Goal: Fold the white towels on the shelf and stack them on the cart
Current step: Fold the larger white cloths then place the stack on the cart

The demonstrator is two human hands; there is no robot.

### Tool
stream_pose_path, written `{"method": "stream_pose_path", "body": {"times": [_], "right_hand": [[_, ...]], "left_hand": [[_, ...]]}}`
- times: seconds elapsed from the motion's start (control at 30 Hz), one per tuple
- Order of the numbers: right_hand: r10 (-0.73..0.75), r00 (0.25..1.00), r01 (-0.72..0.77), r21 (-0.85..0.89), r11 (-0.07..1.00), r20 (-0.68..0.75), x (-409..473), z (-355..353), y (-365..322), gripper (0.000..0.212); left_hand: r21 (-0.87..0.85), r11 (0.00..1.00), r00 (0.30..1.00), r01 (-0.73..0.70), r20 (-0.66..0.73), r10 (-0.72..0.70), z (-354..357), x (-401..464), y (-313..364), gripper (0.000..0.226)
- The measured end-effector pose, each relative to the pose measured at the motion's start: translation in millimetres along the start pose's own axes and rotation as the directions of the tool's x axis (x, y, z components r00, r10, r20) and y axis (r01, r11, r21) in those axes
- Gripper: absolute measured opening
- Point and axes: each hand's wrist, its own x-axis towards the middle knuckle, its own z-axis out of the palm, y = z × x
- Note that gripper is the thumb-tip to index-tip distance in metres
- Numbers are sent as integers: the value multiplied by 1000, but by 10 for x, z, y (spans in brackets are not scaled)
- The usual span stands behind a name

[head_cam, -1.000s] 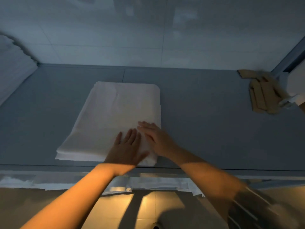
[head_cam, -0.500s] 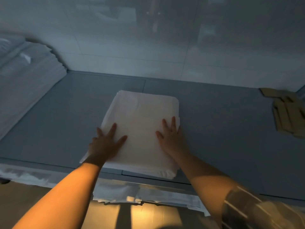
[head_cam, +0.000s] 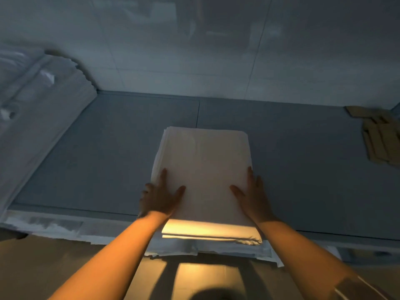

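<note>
A folded white towel (head_cam: 203,169) lies on the grey shelf (head_cam: 303,169), with its near end sticking out past the shelf's front edge. My left hand (head_cam: 160,198) presses on the towel's near left side, index finger and thumb spread flat on top and the outer fingers past the left edge. My right hand (head_cam: 253,195) lies flat along the near right edge, thumb pointing inward. Both forearms reach in from below. No cart is in view.
A tall stack of white linen (head_cam: 43,105) fills the shelf's left end. Flat brown cardboard pieces (head_cam: 381,144) lie at the far right. A tiled wall (head_cam: 194,50) closes the back. Torn white film (head_cam: 54,226) hangs along the shelf's front edge, above the tan floor.
My hands spread from the towel's middle to its two sides. The towel has slid toward me and now overhangs the front edge. The camera has turned left.
</note>
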Motion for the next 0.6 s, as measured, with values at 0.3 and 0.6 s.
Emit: {"method": "stream_pose_path", "body": {"times": [0.3,0.6], "right_hand": [[111,993,-110,-46,993,24,128,-10,42,92],[96,989,-115,179,977,109,37,-119,17,96]], "left_hand": [[-131,989,983,-63,164,85,-108,641,25,98],[-301,944,914,-137,329,237,-187,724,-152,105]]}}
